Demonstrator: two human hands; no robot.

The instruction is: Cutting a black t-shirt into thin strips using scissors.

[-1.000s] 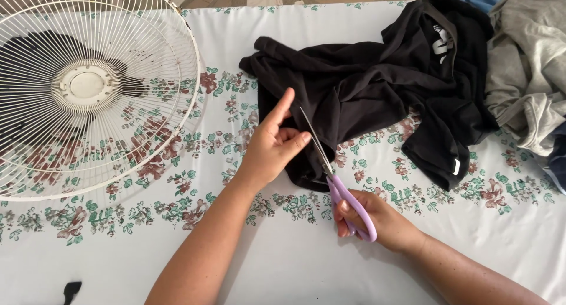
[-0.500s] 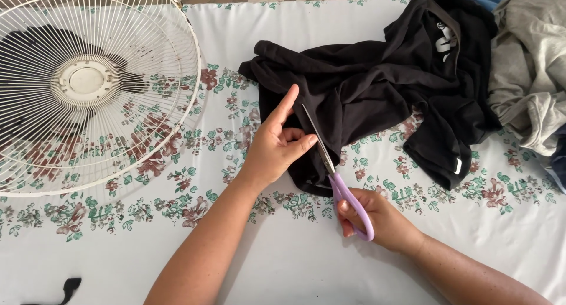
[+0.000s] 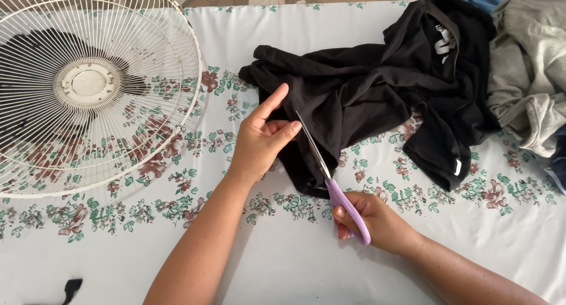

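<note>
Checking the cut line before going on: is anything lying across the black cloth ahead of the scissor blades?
Nothing visible does. The scissors in the right hand point up over bare black cloth; the left hand holds the cloth's edge, left of the blades.

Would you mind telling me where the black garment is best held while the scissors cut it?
Probably the black garment edge just left of the blades, coming from the left, where the left hand pinches it. The scissors, in the right hand, enter from the near hem, so that side stays clear.
</note>
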